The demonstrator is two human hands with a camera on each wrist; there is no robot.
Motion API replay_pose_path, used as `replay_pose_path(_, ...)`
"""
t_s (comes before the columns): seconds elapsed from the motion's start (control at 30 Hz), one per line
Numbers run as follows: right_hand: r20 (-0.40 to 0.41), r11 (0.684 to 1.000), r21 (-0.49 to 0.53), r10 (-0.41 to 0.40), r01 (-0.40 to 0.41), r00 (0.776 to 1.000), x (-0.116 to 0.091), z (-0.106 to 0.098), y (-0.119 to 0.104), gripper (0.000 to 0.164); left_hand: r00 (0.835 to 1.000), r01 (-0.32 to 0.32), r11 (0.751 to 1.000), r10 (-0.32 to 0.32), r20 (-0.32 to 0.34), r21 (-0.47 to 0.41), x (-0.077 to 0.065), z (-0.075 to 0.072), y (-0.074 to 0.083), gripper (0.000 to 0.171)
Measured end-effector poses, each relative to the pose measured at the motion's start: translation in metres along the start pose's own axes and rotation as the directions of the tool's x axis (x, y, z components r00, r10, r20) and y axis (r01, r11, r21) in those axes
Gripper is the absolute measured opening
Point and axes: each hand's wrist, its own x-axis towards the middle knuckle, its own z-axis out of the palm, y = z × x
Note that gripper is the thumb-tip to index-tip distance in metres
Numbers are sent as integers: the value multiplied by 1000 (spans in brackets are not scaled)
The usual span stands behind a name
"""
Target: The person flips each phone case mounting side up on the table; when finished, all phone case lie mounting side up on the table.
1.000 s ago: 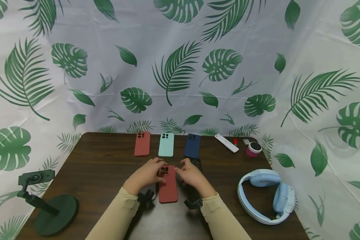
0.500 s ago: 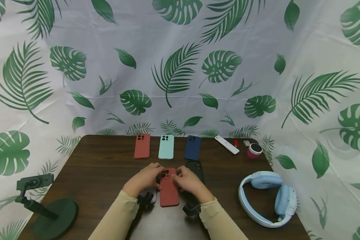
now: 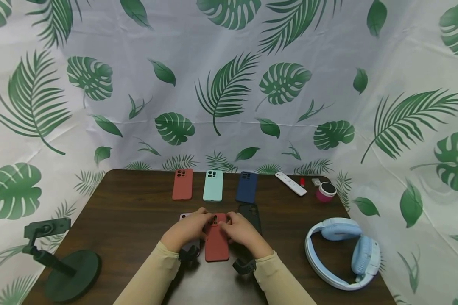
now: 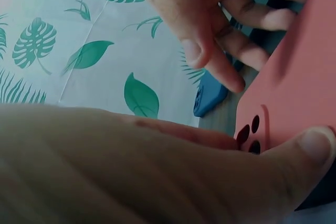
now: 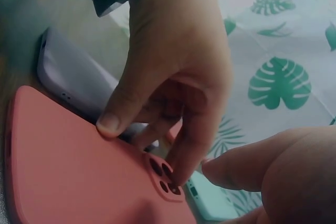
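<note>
A red phone case (image 3: 216, 243) lies flat in front of me, camera cut-out away from me. Dark round openings show in the cut-out; whether a phone sits inside, I cannot tell. My left hand (image 3: 185, 231) pinches its upper left corner, thumb (image 5: 109, 124) on the long edge and a finger by the cut-out. On the opposite side, my right hand (image 3: 246, 235) has its fingers loosely bent around the upper right corner, its thumb apart from the others. A lilac phone (image 5: 79, 72) lies partly hidden under my left hand. To the right is a black phone case (image 3: 251, 214).
Behind stand a row of flat cases: red (image 3: 182, 186), mint (image 3: 213, 188) and blue (image 3: 246, 188). Further right lie a white remote (image 3: 291, 183), a small red item (image 3: 302, 181) and a pink jar (image 3: 325, 192). Blue headphones (image 3: 313, 250) lie right; a dark stand (image 3: 72, 275), left.
My right hand has moved closer in over the red case's upper right corner, uncovering more of the black case. The left fingers have drawn in nearer the cut-out. The red case stays put.
</note>
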Motion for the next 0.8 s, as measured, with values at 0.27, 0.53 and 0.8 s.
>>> replay_pose_path(0.27,7,1000,28,6,-6,1000,4,0,4,54,999,34,999,-34,42,-13,4,2,3,63)
replay_pose_path(0.53,-17,1000,-25,12,-12,1000,7,2,8,52,997,31,998,-28,67,-48,6,6,2,62)
replay_pose_path(0.8,-59,997,-83,-6,1,998,6,2,4,52,998,33,999,-31,53,-37,5,6,8,67)
